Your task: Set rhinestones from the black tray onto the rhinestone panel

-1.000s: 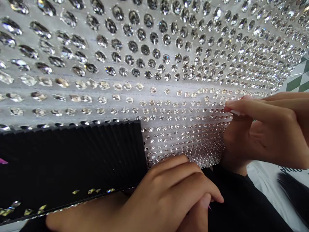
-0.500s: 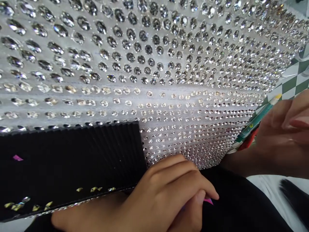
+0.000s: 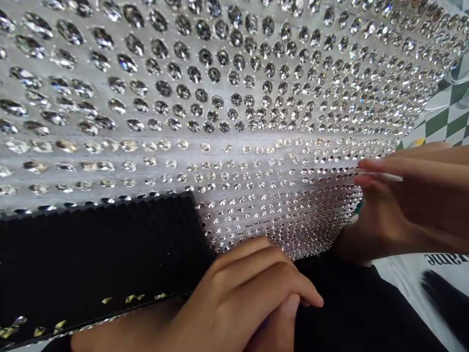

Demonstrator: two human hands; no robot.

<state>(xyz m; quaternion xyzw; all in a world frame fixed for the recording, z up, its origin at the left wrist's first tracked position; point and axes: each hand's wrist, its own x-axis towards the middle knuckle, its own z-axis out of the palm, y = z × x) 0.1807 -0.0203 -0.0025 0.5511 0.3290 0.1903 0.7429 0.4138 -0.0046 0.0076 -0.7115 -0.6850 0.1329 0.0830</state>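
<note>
The sheet (image 3: 256, 136) looks mostly studded, loose stones (image 3: 132, 297) left on the board (image 3: 110, 254), right hand (image 3: 417, 193) pinching a sliver (image 3: 391, 176), left hand (image 3: 249, 288) curled, grip unclear!

Head-worn camera, facing forward and down, close above stone-studded white sheet (image 3: 216, 138).

I've got clear stones (image 3: 223, 57) blazing away here, glossy, faceted, glass-like, sparkling right across the white sheet (image 3: 262, 136)! The sheet's bare strip reads smooth with a soft sheen; film or thin cloth, I can't call it. Over to the black tray (image 3: 91, 244): matt, plastic-looking, ribbed toward its right end. Near its lower edge, yellowish stones (image 3: 131, 297), shiny and sharp-cut! Black cloth (image 3: 337, 293), dull and soft, meets smooth white cloth (image 3: 395, 278). Beyond the sheet's right edge, a smooth-looking checked surface (image 3: 456, 122), material unclear to me.
</note>
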